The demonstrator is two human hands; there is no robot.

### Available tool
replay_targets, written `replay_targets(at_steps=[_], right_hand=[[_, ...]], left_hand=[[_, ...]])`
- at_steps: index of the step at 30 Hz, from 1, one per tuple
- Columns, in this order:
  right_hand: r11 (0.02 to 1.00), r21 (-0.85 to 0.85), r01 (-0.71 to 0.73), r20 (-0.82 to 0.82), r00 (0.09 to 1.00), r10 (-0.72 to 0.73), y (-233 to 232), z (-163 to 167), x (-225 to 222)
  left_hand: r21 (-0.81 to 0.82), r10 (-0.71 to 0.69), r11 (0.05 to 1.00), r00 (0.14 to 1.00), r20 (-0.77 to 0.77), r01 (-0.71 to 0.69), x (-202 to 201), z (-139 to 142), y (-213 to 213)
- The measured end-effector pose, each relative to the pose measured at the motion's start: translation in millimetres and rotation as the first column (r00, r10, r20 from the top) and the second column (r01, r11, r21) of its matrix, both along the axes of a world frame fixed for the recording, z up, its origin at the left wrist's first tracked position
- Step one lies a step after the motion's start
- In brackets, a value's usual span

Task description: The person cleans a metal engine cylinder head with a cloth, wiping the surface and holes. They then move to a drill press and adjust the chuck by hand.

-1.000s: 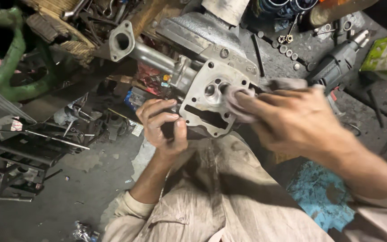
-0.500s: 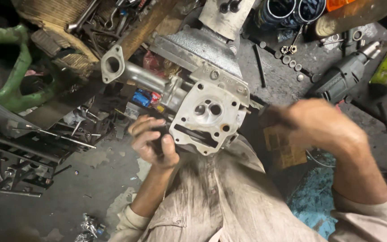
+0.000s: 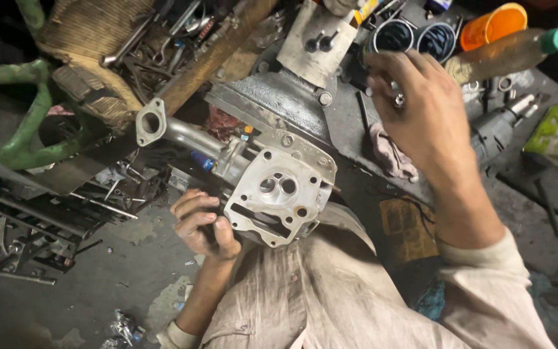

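My left hand (image 3: 203, 223) is curled tight around the lower left edge of the metal casting (image 3: 278, 194), which rests on my lap at centre. It looks heavy, stiff and greasy, so its thick rim seems the safest hold. At two o'clock my right hand (image 3: 421, 110) pinches a small bolt (image 3: 398, 100) between fingertips. Further toward one o'clock, an orange cup (image 3: 493, 23); I cannot see inside it.
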State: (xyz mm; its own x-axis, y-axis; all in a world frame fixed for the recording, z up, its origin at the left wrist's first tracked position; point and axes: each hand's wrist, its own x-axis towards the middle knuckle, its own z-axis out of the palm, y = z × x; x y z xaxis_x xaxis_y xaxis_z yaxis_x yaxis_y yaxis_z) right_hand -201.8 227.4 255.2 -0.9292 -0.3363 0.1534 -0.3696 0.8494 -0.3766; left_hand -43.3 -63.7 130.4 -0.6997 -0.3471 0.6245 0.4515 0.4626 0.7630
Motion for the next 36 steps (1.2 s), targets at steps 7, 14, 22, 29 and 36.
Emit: replay_targets(at_steps=[7, 14, 22, 29, 36], right_hand=[[0.954, 0.104, -0.281, -0.387, 0.872, 0.299, -38, 5, -55], [0.907, 0.231, -0.353, -0.358, 0.836, 0.416, -46, 6, -83], [0.56, -0.817, -0.14, -0.279, 0.945, -0.172, 8, -29, -99], [-0.063, -0.971, 0.232, 0.238, 0.963, -0.129, 70, -93, -92], [-0.078, -0.895, 0.44, 0.445, 0.892, -0.078, 107, -137, -54]], left_hand=[[0.08, 0.073, 0.994, 0.997, 0.01, -0.074, 0, -1, 6], [0.119, 0.16, 0.979, 0.987, 0.033, -0.163, 0, -5, 9], [0.259, 0.196, 0.941, 0.975, 0.11, -0.218, 5, -9, 18], [0.24, 0.219, 0.94, 0.967, 0.128, -0.244, 1, -3, 18], [0.197, 0.227, 0.944, 0.956, 0.188, -0.263, -3, -1, 20]])
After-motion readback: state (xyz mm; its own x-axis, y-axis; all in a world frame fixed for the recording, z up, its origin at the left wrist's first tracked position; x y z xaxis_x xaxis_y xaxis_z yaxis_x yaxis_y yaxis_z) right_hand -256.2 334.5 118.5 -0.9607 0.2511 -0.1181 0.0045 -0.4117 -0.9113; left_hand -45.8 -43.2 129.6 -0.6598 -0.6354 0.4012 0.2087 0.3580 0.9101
